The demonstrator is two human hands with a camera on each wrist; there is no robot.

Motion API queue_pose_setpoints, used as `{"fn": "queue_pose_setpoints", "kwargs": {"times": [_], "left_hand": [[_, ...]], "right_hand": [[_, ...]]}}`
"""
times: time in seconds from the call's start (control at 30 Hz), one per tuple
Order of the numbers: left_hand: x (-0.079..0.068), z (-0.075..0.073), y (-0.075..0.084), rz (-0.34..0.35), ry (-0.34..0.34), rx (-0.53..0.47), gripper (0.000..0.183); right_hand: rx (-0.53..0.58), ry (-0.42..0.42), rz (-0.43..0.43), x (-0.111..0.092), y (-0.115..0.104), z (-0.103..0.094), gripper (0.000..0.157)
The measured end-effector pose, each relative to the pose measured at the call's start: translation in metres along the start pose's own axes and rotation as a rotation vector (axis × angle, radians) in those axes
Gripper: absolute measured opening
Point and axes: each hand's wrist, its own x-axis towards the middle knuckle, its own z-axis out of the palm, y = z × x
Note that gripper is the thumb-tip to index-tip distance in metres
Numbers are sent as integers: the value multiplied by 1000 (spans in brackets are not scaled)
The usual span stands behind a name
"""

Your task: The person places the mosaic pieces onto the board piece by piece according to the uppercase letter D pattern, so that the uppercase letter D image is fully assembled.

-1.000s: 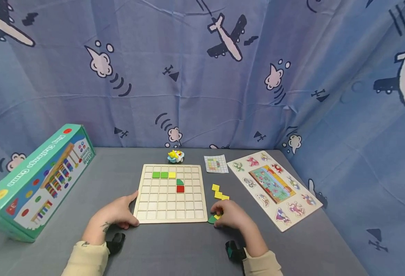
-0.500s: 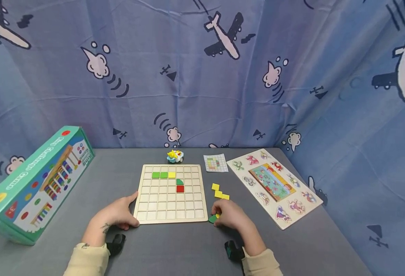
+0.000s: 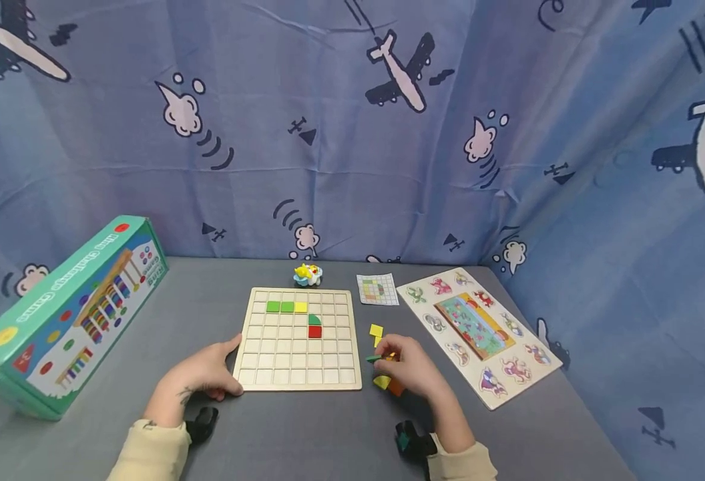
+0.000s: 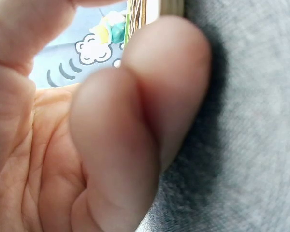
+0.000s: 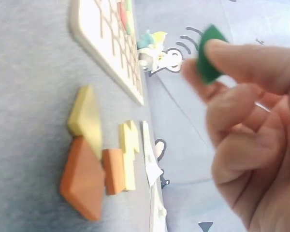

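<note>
Green piece [image 5: 209,71] blurry, partly covered

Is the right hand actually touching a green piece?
Touching: the right wrist view shows the right hand pinching a green piece, with no visible gap.

Head view evenly lit, clear; left wrist view — left grip [image 4: 106,130] blurred, counter [image 4: 266,121] shadowed beside it; right wrist view — board [image 5: 111,48] overexposed, green piece [image 5: 208,67] soft.
</note>
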Motion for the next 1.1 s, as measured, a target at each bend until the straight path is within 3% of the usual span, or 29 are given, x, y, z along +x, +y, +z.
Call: {"fn": "queue_pose_setpoints", "kwargs": {"times": [0.23,0.47,0.67,0.9,1.1], "left_hand": [[-2,0,1,15,-6,2,107],[-2,0,2,-2,-14,-18,109],[-2,0,4,5,-12,-6,108],[-5,-2,6,12,-11,-4,108],[-5,-2,6,9,-3,4,107]], "right_hand": [[222,134,53,12,-12,-3,17],[379,122,51,38,-25,11,28],[443,118,68,59,-37,31,18],[323,87,94,75,-42,54,15],[177,68,175,80,-42,69,9]]}}
